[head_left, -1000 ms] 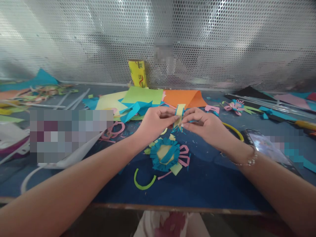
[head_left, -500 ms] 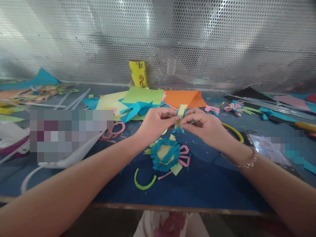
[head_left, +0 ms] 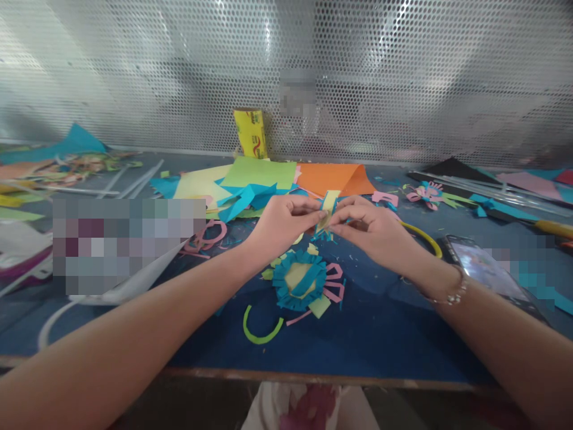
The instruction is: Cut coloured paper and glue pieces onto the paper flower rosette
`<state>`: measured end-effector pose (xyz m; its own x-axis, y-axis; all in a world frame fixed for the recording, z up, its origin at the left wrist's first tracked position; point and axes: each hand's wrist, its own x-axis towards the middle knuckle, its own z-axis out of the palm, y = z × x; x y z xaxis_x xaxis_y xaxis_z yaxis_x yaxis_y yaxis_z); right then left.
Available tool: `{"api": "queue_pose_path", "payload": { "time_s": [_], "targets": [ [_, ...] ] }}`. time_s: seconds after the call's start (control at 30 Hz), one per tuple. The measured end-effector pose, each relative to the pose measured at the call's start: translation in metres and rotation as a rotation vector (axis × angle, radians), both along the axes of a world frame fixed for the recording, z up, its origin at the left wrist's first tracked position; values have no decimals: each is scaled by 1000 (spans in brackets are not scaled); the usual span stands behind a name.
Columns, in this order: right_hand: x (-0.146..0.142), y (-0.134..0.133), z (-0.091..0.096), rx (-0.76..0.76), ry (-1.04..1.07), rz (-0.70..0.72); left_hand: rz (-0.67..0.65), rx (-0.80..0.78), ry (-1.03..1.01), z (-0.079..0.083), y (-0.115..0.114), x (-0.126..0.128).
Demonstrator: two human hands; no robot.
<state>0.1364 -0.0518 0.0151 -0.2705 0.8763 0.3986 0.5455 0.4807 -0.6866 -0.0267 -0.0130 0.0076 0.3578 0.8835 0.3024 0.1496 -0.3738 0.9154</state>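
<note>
My left hand [head_left: 281, 223] and my right hand [head_left: 372, 229] meet above the blue table [head_left: 367, 340], both pinching a small folded piece of yellow and blue paper [head_left: 327, 210] between their fingertips. The paper stands upright between the thumbs. Just below it on the table lies a round blue fringed paper flower [head_left: 299, 279] with a yellow centre, with pink paper loops [head_left: 335, 284] beside it. A bracelet circles my right wrist.
Sheets of green, yellow, blue and orange paper [head_left: 335, 176] lie behind the hands. A yellow packet [head_left: 250, 132] leans on the perforated metal wall. A phone [head_left: 481, 267] lies at the right, a green paper arc [head_left: 261, 335] near the front edge, scraps at both sides.
The right fingers have closed in slightly on the folded paper; the hands otherwise stay where they were.
</note>
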Motion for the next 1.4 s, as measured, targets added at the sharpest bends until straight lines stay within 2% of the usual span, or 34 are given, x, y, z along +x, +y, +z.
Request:
{"api": "queue_pose_path", "payload": {
  "time_s": [0.63,1.07,1.4],
  "targets": [
    [0,0,0,37,-8,-41,19,6,27,1,0,0],
    [3,0,2,57,98,7,48,16,28,1,-1,0],
    [1,-2,3,41,30,36,34,37,32,1,-1,1]
  ]
}}
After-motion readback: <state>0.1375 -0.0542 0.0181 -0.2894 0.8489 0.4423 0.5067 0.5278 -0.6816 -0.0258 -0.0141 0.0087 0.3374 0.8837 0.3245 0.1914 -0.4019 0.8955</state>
